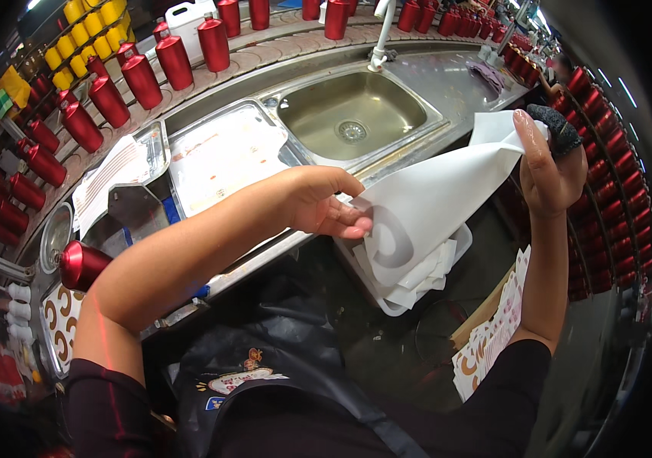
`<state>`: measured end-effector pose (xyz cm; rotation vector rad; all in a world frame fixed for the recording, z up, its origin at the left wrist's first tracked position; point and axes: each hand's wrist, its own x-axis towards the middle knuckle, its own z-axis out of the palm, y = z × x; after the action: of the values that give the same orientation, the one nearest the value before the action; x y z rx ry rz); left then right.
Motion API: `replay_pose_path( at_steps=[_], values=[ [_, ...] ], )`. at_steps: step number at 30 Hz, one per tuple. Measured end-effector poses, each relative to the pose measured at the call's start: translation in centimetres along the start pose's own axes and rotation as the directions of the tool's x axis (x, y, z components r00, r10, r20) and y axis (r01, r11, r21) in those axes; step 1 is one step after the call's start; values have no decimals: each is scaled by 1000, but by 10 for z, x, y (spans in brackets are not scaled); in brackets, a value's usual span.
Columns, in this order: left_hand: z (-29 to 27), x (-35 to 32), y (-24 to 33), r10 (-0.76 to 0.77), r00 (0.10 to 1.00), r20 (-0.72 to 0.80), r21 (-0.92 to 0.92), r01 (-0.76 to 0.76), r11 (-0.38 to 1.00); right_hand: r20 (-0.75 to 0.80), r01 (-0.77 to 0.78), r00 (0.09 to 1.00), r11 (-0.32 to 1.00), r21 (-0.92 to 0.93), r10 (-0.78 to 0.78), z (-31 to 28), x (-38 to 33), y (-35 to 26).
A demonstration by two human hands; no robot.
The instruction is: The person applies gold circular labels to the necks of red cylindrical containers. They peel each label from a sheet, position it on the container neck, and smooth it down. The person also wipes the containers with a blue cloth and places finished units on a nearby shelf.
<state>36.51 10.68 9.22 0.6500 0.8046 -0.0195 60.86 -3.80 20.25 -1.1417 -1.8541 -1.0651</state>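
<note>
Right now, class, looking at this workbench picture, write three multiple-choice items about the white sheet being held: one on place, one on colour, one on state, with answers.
1. Where is the stainless steel sink basin?
A. beyond the large white sheet
B. under the dark apron
C. left of the yellow bottles

2. What colour are the metal bottles lined along the conveyor nearest the sink?
A. blue
B. red
C. green

3. How is the white sheet held?
A. lying flat, untouched
B. rolled inside the sink
C. lifted between both hands

Answers: 1 A, the basin sits farther from the person than the sheet. 2 B, the row by the sink is glossy red. 3 C, the left hand pinches its lower edge while the right hand, which also holds a dark sponge, grips its upper corner.
</note>
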Motion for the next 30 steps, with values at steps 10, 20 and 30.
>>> replay_pose_path(
  at_steps=[10,20,30],
  values=[
    [16,45,-25,30,998,-56,-220,-42,975,207,202,964,965,-168,-166,-32,-75,6],
    [27,66,-60,-213,977,-26,-171,205,964,203,187,969,952,-244,-138,-53,-97,-2],
    [33,84,-86,-262,964,43,-128,265,956,250,208,958,943,-261,-142,-64,-104,2]
  ],
)
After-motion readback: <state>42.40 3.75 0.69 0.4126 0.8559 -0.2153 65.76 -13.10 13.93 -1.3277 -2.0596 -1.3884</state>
